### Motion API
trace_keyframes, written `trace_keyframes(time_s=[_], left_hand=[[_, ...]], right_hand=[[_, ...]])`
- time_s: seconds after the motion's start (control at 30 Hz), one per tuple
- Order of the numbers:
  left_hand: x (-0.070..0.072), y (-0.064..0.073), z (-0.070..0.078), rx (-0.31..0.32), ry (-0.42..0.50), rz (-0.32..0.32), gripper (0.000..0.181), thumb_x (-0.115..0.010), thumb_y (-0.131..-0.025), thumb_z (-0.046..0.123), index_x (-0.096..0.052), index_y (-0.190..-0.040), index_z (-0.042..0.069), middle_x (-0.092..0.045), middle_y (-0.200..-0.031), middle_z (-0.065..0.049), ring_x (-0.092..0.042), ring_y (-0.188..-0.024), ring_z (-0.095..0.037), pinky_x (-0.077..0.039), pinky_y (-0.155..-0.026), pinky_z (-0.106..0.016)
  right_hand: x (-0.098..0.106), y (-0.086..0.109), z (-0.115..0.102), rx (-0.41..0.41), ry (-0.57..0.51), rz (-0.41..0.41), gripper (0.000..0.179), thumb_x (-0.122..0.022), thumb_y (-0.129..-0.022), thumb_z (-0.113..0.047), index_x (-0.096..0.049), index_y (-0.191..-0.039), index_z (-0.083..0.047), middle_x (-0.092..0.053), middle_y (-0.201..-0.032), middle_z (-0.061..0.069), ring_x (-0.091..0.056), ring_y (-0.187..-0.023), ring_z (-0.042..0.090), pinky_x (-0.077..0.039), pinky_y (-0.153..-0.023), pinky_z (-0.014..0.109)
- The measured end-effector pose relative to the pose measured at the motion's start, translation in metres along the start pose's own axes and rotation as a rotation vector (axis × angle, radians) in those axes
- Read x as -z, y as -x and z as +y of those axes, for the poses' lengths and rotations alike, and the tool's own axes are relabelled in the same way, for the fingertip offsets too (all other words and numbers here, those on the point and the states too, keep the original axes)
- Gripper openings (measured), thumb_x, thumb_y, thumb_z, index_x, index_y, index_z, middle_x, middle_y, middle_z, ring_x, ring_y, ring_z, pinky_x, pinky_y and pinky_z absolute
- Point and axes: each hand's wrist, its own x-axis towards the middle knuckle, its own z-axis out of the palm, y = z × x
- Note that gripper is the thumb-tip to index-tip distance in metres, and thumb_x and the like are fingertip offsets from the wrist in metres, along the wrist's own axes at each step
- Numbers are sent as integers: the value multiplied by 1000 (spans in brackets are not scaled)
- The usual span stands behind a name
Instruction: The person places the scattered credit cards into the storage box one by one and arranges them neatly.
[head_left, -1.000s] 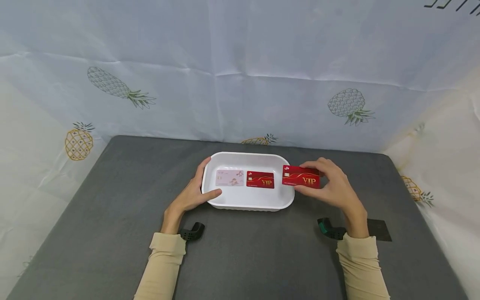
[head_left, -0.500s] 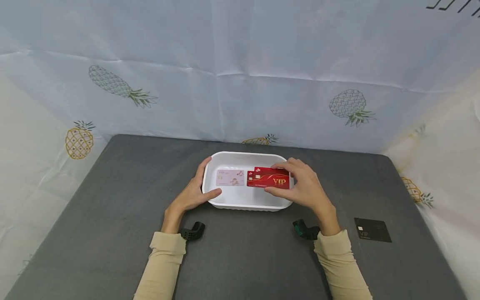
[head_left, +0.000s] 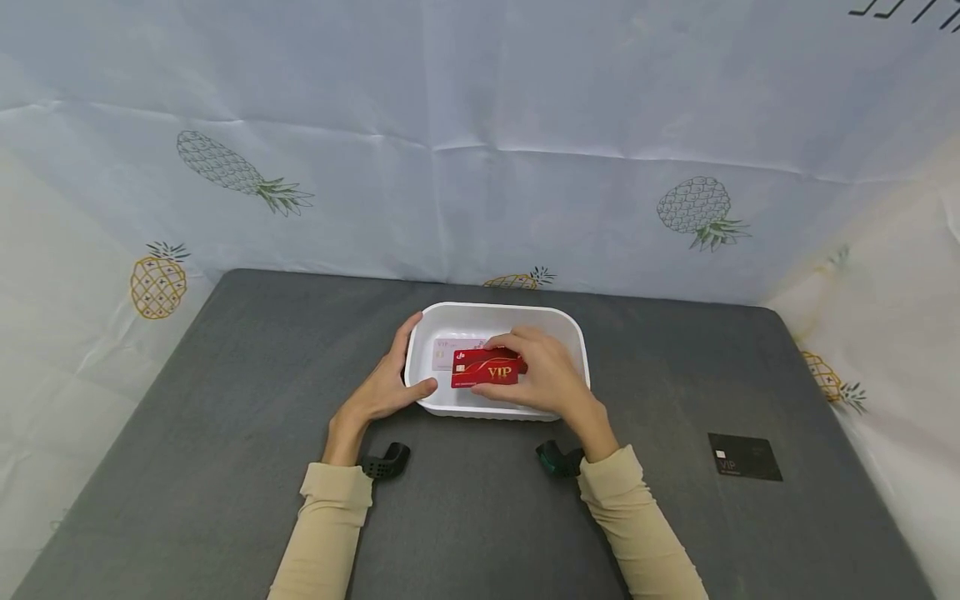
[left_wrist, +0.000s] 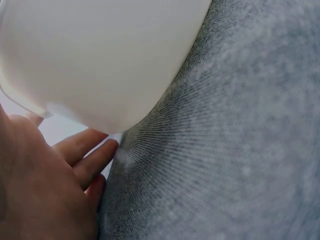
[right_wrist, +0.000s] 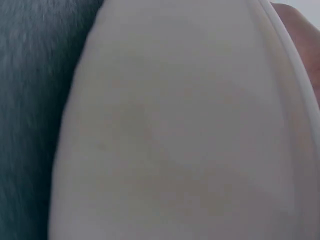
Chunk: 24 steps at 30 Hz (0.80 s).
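A white plastic tray (head_left: pixel 498 306) sits mid-table in the head view. My left hand (head_left: pixel 382 383) grips its left end, thumb over the near rim and fingers along the outside; the left wrist view has these fingers (left_wrist: pixel 87 155) against the outer wall. Over the tray, my right hand (head_left: pixel 551 375) pinches a red VIP card (head_left: pixel 474 369) between thumb and fingers, printed side up. That card overlaps a pale pink VIP card (head_left: pixel 444 354) inside the tray. The other red card is mostly hidden beneath the right hand. The tray's wall (right_wrist: pixel 175 120) fills the right wrist view.
A black VIP card (head_left: pixel 744 457) lies on the dark grey table (head_left: pixel 465 517) toward the right. Behind the table's far edge hangs a pale curtain (head_left: pixel 450 208) with printed pineapples. Each wrist wears a black device (head_left: pixel 386 462).
My right hand has carried the red card leftward from the tray's right edge, across the other red card, to over the pink one. The left hand has stayed on the tray.
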Motion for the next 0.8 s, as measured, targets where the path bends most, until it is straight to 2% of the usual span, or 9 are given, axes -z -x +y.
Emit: trace_keyframes(time_s=[0.2,0.43,0.63,0.8], left_hand=[[0,0,1,0,2,8,120,-62,-79,82,-6,-164,19,-45,-148,-21,-51,-127,-38,-44,-105,-58],[2,0,-2,-12,-26,14,120,-58,-80,85,-6,-164,17,-44,-150,-23,-54,-125,-39,-46,-104,-58],[1,0,-1,10,-22,7,118,-60,-80,83,-6,-164,20,-39,-155,-21,-49,-131,-39,-41,-109,-63],[0,0,-1,17,-19,6,116,-64,-81,78,-7,-164,20,-41,-153,-20,-50,-130,-38,-42,-108,-61]], right_hand=[[-11,-7,-11,-54,1,-72,52,-84,-76,-53,-75,-118,-24,-70,-104,-4,-63,-96,14,-54,-82,37],[-23,-12,-18,-96,33,-111,52,-80,-76,-61,-76,-113,-25,-71,-99,-5,-62,-90,11,-53,-79,33],[-28,-16,-20,-131,51,-156,52,-79,-76,-64,-75,-109,-25,-73,-101,-7,-62,-90,11,-52,-80,32],[-31,-18,-20,-133,75,-202,51,-79,-77,-65,-76,-109,-25,-75,-106,-8,-65,-96,12,-53,-84,34]])
